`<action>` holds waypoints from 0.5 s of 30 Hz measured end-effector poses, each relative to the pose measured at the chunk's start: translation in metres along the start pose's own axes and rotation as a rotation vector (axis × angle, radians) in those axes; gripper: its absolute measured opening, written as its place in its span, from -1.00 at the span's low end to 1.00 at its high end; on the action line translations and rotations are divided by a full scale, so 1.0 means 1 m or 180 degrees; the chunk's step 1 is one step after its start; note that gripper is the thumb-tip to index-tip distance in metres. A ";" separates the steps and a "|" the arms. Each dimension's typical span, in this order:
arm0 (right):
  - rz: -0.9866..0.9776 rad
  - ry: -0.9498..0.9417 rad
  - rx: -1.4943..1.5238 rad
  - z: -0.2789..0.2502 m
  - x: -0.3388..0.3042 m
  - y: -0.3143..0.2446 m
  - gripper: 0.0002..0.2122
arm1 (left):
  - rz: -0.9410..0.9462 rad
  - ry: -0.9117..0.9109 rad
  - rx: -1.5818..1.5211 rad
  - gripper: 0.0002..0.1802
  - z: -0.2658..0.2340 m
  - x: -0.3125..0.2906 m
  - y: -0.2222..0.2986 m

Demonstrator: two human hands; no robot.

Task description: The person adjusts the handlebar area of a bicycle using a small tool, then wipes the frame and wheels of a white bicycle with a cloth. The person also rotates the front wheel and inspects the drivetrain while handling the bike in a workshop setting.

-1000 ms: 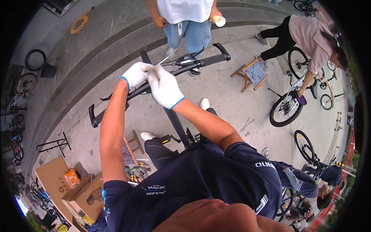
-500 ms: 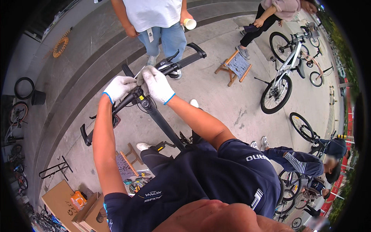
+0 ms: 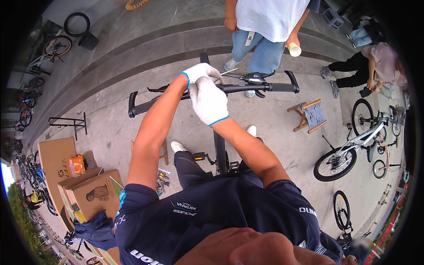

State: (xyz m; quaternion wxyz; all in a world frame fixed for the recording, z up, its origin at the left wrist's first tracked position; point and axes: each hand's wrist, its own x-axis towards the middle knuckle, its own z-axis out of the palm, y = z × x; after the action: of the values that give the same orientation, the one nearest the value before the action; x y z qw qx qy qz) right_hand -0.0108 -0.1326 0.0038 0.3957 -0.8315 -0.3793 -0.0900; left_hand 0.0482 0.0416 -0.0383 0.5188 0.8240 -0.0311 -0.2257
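The dark handlebar (image 3: 240, 88) lies nearly level across your view now, in front of you above the bicycle's top tube (image 3: 219, 148), where half a second ago it ran on a clear slant; part of that may be your head turning. Your right hand (image 3: 210, 102) now covers the middle of the bar, hiding the clamp and yellow label that showed just before, and your left hand (image 3: 201, 73) sits against it on the far side. The fingers of both look bent inward, but you cannot tell from here what they close on. A thin pale rod (image 3: 229, 71) sticks out plainly beside your left hand's fingers, short of the brake lever assembly (image 3: 255, 78). So the work seems to remain at the bar's centre, not at the grips. Beyond the front tire (image 3: 204, 57), the onlooker in a white shirt (image 3: 271, 20) still holds a paper cup (image 3: 294, 49).
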 end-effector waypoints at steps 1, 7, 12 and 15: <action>-0.0151 0.0171 -0.0100 0.003 0.001 -0.007 -0.82 | 0.0237 -0.0023 0.0460 -0.68 -0.002 0.002 -0.001; -0.0140 0.0503 0.0828 -0.013 -0.010 0.033 -0.83 | 0.0103 0.0144 -0.0040 -0.72 -0.002 -0.001 0.003; 0.1477 0.0220 0.3692 -0.042 -0.013 0.096 -0.70 | 0.0104 0.0417 0.1003 -0.58 0.003 -0.007 0.016; 0.2124 0.0460 0.4301 -0.047 -0.012 0.111 -0.64 | -0.0117 0.0260 0.1160 -0.47 0.002 -0.004 0.021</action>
State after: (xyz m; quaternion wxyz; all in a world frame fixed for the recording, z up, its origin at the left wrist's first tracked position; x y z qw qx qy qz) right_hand 0.0658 -0.2172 -0.0356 0.8494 -0.4709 -0.0533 0.2323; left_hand 0.0481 0.0310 -0.0192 0.3576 0.9132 -0.0352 -0.1921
